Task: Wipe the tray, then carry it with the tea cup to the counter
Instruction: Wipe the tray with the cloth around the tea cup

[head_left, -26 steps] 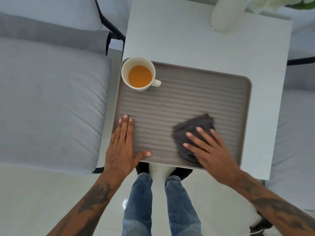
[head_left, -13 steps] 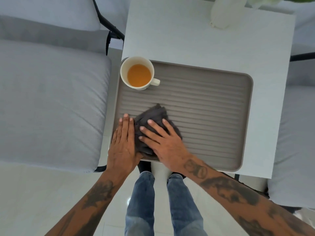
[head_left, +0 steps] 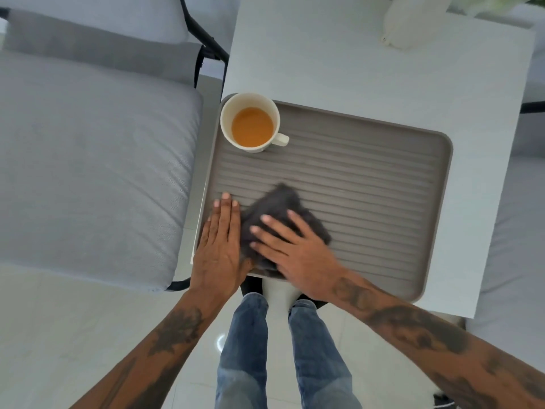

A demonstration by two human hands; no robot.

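A grey ribbed tray (head_left: 383, 184) lies on a small white table (head_left: 368, 63). In its far left corner stands a white tea cup (head_left: 250, 122) holding orange tea, handle to the right. A dark grey cloth (head_left: 280, 205) is on the tray's near left part, blurred. My right hand (head_left: 295, 249) presses flat on the cloth with straight, spread fingers. Just left of it, my left hand (head_left: 219, 246) rests flat on the tray's near left edge, fingers straight and together.
A grey cushioned seat (head_left: 88, 172) with a black frame stands close on the left, and another grey cushion (head_left: 516, 231) on the right. A white vase (head_left: 410, 19) is at the table's far edge. My legs in jeans stand over a glossy white floor.
My right hand swept the cloth from the tray's near right to its near left, up against my left hand, and has now started sliding back to the right. My left hand stayed put.
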